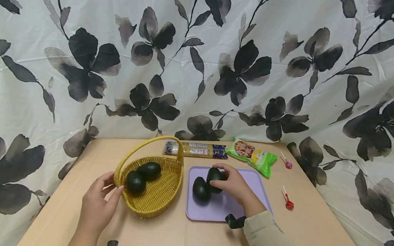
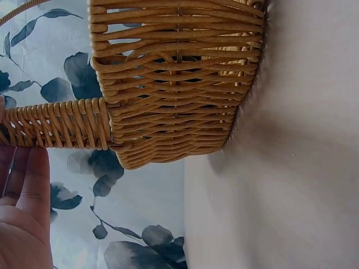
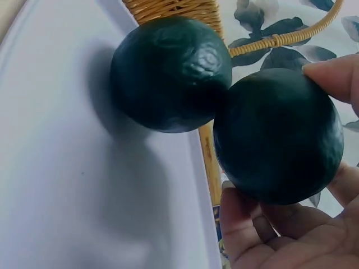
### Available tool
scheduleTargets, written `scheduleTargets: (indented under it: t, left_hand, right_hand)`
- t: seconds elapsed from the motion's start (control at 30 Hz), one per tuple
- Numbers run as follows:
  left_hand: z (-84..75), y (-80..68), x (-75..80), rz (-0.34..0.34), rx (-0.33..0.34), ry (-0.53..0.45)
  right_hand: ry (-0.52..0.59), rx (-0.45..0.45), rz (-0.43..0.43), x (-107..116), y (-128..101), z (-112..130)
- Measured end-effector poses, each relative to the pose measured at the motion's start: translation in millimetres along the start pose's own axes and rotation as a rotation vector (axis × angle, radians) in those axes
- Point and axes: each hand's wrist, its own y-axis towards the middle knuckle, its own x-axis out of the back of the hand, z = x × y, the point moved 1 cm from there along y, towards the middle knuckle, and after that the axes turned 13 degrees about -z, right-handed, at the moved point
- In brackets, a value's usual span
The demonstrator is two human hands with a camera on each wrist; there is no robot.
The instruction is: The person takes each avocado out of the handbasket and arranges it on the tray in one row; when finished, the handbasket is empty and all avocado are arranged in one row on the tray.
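Two avocados in basket, right of left fingers. Left hand pinches handle. Right hand pinches third avocado over tray; fourth avocado just left of thumb. Step, likely: pickup off tray. Next move probably calls for lifting clear of fourth avocado.

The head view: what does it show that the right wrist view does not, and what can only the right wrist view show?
Only the head view: the left grip at the basket, two avocados inside it, two lollipops and a green packet.

Only the right wrist view: a wrinkled patch on the unheld avocado.

Both: the right grip with the held avocado, the unheld one close beside it, the lavender tray, at least part of the basket, and floral cloth.
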Motion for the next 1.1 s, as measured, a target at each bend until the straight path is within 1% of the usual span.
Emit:
scheduleTargets:
  t: [0.3,0.4,0.47,0.57,0.67,0.77,0.97,1.1]
  left_hand:
    - [-0.2,0.3,0.5,0.01,0.004,0.001]
    - [-0.7,0.2,0.2,0.009,0.004,-0.005]
    - [-0.7,0.2,0.2,0.007,0.002,-0.01]
    - [-1.3,0.3,0.3,0.005,-0.002,-0.017]
    - [-1.7,0.3,0.3,0.006,-0.002,-0.018]
    - [-2.2,0.7,0.1,0.007,0.001,-0.019]
    - [-2.5,1.0,0.3,0.002,0.003,-0.007]
    - [-2.8,0.6,1.1,0.005,0.009,0.0]
  right_hand:
    - [0.03,-0.025,-0.035,0.7,-2.3,-12.3]
    - [0.014,-0.016,-0.053,-0.6,-2.3,-16.4]
    - [-0.024,-0.003,-0.057,-1.2,-2.8,-18.2]
    - [-0.091,0.021,-0.003,-1.1,-5.8,-20.3]
    - [-0.165,0.052,0.085,0.5,-10.8,-23.7]
    - [-0.205,0.075,0.157,2.5,-15.1,-28.3]
    - [-0.208,0.056,0.223,7.0,-20.6,-30.9]
    - [-0.268,0.046,0.26,9.2,-22.7,-30.1]
